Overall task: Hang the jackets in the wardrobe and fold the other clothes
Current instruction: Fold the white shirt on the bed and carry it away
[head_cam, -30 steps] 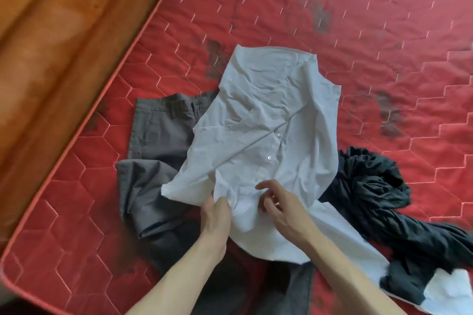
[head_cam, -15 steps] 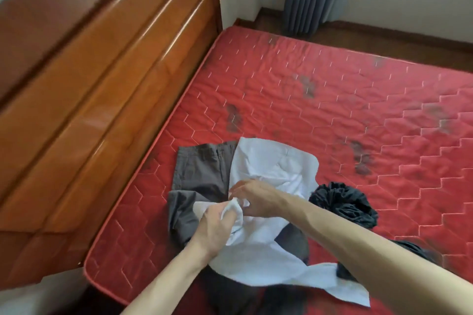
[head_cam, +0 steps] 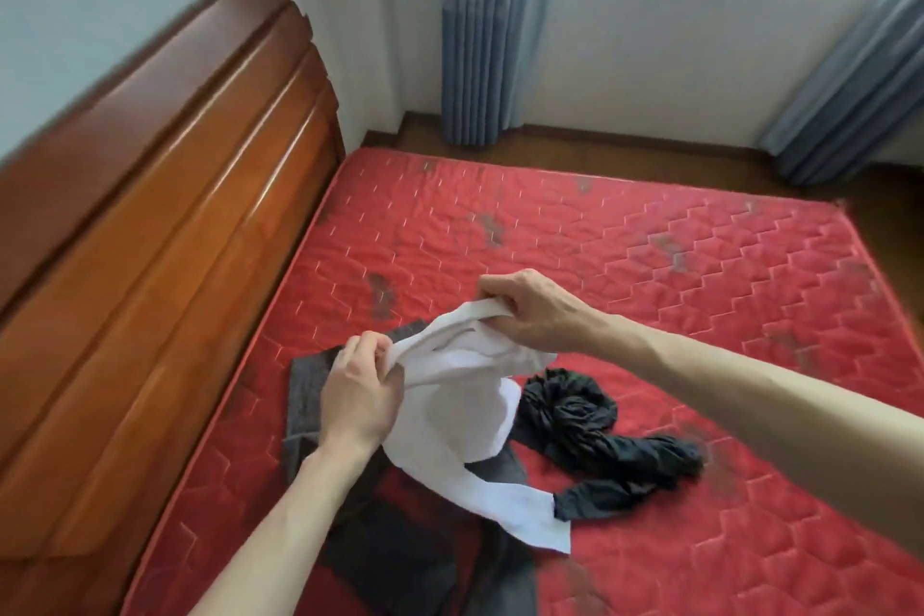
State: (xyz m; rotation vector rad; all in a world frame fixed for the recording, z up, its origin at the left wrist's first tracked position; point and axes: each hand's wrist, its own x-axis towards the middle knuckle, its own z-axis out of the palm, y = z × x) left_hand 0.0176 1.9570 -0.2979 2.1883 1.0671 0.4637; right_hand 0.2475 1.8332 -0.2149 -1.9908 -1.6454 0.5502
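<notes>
A white shirt [head_cam: 465, 420] hangs lifted above the red mattress [head_cam: 650, 315], its lower part trailing down to the right. My left hand [head_cam: 360, 395] grips its top edge on the left. My right hand [head_cam: 530, 310] grips the same edge farther up and to the right, with the cloth stretched between them. Grey trousers [head_cam: 305, 395] lie flat under the shirt, near the mattress's left side. A crumpled black garment [head_cam: 595, 430] lies to the right of the shirt.
A wooden headboard [head_cam: 150, 265] runs along the mattress's left side. Blue-grey curtains [head_cam: 475, 30] hang at the far wall, with another curtain [head_cam: 860, 80] at the right. A strip of wooden floor [head_cam: 625, 155] lies beyond the mattress.
Both hands have raised the white shirt off the mattress and moved apart along its edge. The camera has tilted up, bringing the wall and curtains into view.
</notes>
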